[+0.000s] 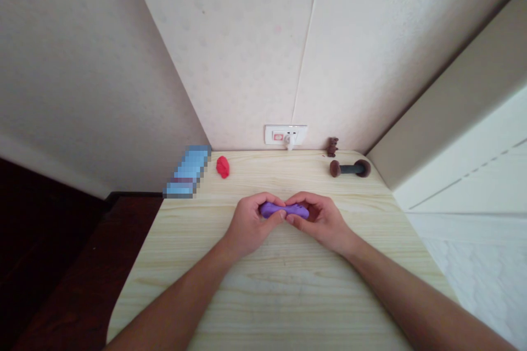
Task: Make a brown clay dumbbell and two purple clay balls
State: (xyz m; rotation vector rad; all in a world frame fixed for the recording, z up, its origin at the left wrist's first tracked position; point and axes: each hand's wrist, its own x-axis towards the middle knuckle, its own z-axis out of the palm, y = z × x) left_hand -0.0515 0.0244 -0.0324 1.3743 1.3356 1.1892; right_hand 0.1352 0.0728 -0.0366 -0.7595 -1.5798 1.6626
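A short roll of purple modelling clay (295, 210) lies between my two hands, narrowed at its middle. My left hand (253, 224) grips its left half, thumb along the near side and fingers behind. On the right half, my right hand (325, 220) pinches in the same way, thumb in front. Both thumb tips and forefingers meet close to the narrowed middle. Beyond my left hand a crumpled red lump of clay (223, 166) rests on the wood-grain table (263, 296). Parts of the purple roll are hidden behind the fingers.
At the back right stand a small brown figurine (332, 146) and a dumbbell-shaped piece (349, 169) with brown ends and a dark bar. A blurred blue object (188, 171) sits at the back left edge. Behind the table, a wall socket (285, 135) holds a white plug.
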